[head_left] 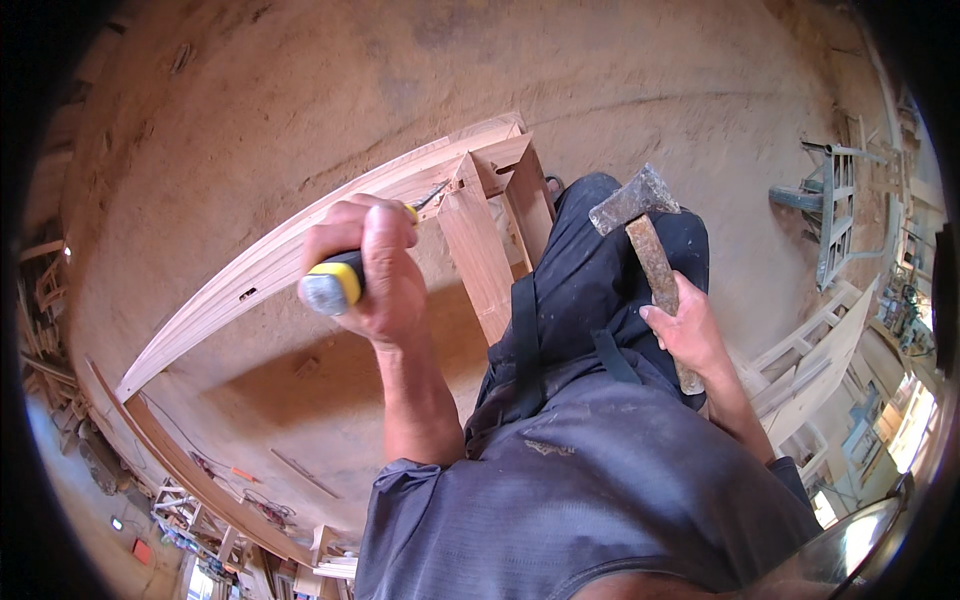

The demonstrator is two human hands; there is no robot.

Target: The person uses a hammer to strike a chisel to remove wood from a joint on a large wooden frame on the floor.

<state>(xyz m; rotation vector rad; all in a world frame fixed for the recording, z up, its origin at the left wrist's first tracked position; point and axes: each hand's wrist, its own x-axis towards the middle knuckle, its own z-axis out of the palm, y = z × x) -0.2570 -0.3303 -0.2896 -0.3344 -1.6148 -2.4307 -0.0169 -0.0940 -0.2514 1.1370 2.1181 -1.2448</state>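
Note:
My left hand (372, 262) is wrapped around a chisel (338, 281) with a yellow and black handle and a metal cap on its butt. The narrow blade points away from me, its tip at the pale wooden frame (478, 240) near a corner joint; whether it touches the wood I cannot tell. Around the brown wooden handle of a hatchet (652, 262) my right hand (690, 325) is closed. Its worn grey head is up, over my dark-trousered thigh. A long timber (300, 235) of the frame runs to the left and has a small slot cut in it.
Dusty brown ground (350, 80) surrounds the frame. A long brown board (190, 485) lies at lower left, near cords and scraps. To the right stand a metal rack (838, 215) and pale wooden frames (815, 370). Stacked wood lines the left edge.

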